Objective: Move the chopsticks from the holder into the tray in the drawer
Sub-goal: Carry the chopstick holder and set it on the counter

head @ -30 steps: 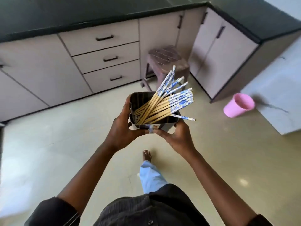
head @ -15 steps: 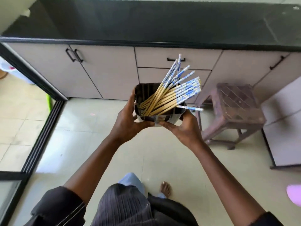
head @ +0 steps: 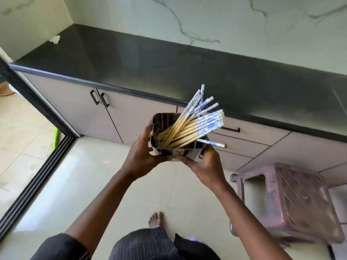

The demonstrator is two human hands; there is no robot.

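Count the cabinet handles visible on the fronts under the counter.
3. Two upright door handles, left one and right one, sit side by side left of the holder. One horizontal drawer handle is right of the chopsticks. Others may be hidden behind them.

A black counter tops pale cabinets below a marbled wall; a purple stool stands on the glossy tiled floor.

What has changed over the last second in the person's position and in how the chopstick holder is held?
The view has swung left along the cabinets: the pink cup is gone from sight, and the stool has shifted to the lower right. Unchanged: left hand and right hand grip the holder, chopsticks leaning right; the drawers are closed.
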